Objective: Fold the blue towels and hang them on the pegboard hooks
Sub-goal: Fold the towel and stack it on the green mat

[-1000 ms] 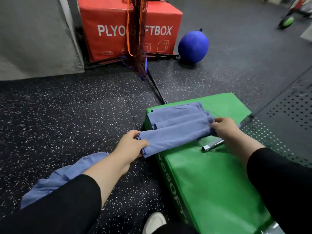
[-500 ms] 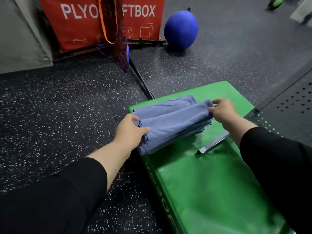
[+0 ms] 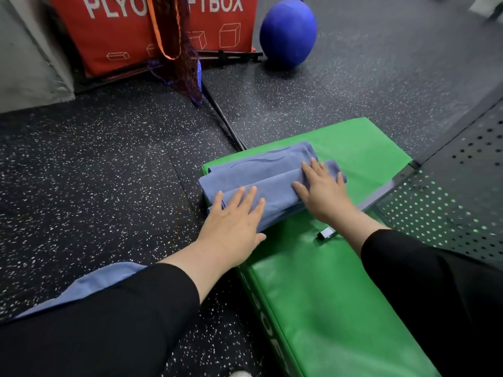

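Observation:
A folded blue towel point(image 3: 268, 176) lies across the near-left corner of a green padded box point(image 3: 326, 295). My left hand point(image 3: 234, 221) presses flat on the towel's left end, fingers straight. At the towel's right end my right hand point(image 3: 324, 190) lies flat with fingers spread. A second blue towel point(image 3: 89, 284) lies loose on the floor at the lower left, partly hidden by my left sleeve. The black pegboard point(image 3: 457, 197) lies at the right, beside the green box.
A metal bar point(image 3: 326, 234) rests on the green box near my right wrist. A red plyo box point(image 3: 122, 31), a hanging net with an orange strap point(image 3: 177, 44) and a blue ball point(image 3: 288, 31) stand at the back. A black rod point(image 3: 223, 118) runs along the speckled floor.
Both hands have let go of the towel's ends and now lie flat on top of it. The towel's near fold has been laid over, making a tighter bundle.

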### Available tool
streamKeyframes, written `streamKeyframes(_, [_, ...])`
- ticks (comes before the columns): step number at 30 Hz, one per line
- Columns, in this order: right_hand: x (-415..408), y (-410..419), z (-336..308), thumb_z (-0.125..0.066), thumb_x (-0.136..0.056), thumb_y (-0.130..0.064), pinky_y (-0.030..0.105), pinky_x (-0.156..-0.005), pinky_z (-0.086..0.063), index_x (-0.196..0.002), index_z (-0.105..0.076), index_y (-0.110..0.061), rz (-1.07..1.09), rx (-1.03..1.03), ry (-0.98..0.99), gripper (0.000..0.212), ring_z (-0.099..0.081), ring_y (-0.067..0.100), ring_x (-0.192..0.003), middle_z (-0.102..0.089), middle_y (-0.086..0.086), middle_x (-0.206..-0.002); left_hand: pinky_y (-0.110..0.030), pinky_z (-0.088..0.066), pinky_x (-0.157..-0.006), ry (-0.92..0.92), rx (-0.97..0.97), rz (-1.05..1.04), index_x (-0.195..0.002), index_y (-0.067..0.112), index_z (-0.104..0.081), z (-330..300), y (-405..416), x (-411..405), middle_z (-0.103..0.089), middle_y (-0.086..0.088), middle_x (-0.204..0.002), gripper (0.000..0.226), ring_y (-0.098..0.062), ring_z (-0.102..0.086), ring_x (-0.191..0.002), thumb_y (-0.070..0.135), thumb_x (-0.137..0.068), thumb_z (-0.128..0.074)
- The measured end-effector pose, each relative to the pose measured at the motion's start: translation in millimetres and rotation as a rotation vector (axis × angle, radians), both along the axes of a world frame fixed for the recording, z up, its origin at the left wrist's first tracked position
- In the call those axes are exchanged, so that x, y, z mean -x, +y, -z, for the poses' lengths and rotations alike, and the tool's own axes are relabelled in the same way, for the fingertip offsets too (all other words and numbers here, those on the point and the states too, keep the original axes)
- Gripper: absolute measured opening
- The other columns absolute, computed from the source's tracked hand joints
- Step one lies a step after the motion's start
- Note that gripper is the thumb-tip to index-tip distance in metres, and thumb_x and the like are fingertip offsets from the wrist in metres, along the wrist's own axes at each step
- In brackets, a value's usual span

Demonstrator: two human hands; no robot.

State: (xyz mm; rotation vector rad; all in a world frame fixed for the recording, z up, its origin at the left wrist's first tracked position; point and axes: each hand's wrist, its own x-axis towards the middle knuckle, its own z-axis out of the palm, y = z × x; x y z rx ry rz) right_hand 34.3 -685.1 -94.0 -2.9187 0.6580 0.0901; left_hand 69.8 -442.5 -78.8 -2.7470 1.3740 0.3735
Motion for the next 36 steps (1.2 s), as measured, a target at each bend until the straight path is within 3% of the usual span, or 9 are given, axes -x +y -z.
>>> streamKeyframes(7, [-4.7, -8.4, -0.8, -0.029, -0.103, -0.058, 0.055, -0.125, -0.004, -0.162, -0.012, -0.022, -0.034, -0.017, 0.076, 0.071, -0.003, 0.021, -0.157, -0.003, 0.002, -0.17, -0.061, 0.0, -0.123, 0.035, -0.04, -0.008, -0.162, 0.023, 0.004, 3.1, 9.1, -4.7, 0.017, -0.004, -0.169, 0.079, -0.025, 0.012, -0.157, 0.059, -0.103, -0.034])
streamKeyframes(14, [-11.2, 0.0, -9.8, -0.032, -0.103, -0.057, 0.057, -0.124, -0.003, -0.161, -0.017, -0.02, -0.015, -0.008, -0.001, 0.071, -0.01, 0.021, -0.156, -0.011, 0.002, -0.17, -0.059, -0.004, -0.124, 0.026, 0.063, -0.043, -0.162, 0.025, 0.001, 4.1, 9.5, -5.4, 0.01, -0.005, -0.17, 0.076, -0.024, 0.006, -0.157, 0.056, -0.104, -0.037])
streamKeyframes(30, [-10.2, 6.4, -13.7, -0.031, -0.103, -0.057, 0.06, -0.123, -0.001, -0.161, -0.017, -0.021, -0.021, -0.017, -0.012, 0.07, -0.006, 0.019, -0.157, -0.008, 0.0, -0.17, -0.058, -0.007, -0.124, -0.033, 0.11, -0.071, -0.162, 0.024, -0.005, 1.5, 16.6, -4.3, 0.009, -0.008, -0.17, 0.07, -0.024, 0.005, -0.157, 0.054, -0.105, -0.034])
streamKeyframes(33, [-10.6, 5.0, -13.1, -0.031, -0.105, -0.052, 0.06, -0.123, -0.001, -0.16, -0.02, -0.021, -0.012, -0.04, -0.002, 0.064, -0.007, 0.019, -0.156, -0.012, -0.001, -0.17, -0.056, -0.009, -0.125, -0.009, 0.143, -0.115, -0.162, 0.023, -0.005, 0.7, 12.9, -3.4, 0.004, -0.006, -0.171, 0.066, -0.022, 0.001, -0.158, 0.05, -0.107, -0.03])
streamKeyframes(36, [-10.6, 1.1, -13.6, -0.036, -0.104, -0.031, 0.06, -0.123, 0.0, -0.156, -0.033, -0.022, -0.036, -0.074, 0.002, 0.052, -0.011, 0.018, -0.156, -0.021, -0.002, -0.168, -0.049, -0.02, -0.122, -0.004, 0.245, -0.283, -0.161, 0.02, -0.004, 0.8, 9.7, -8.0, -0.018, -0.003, -0.168, 0.064, -0.019, -0.018, -0.155, 0.042, -0.108, -0.032])
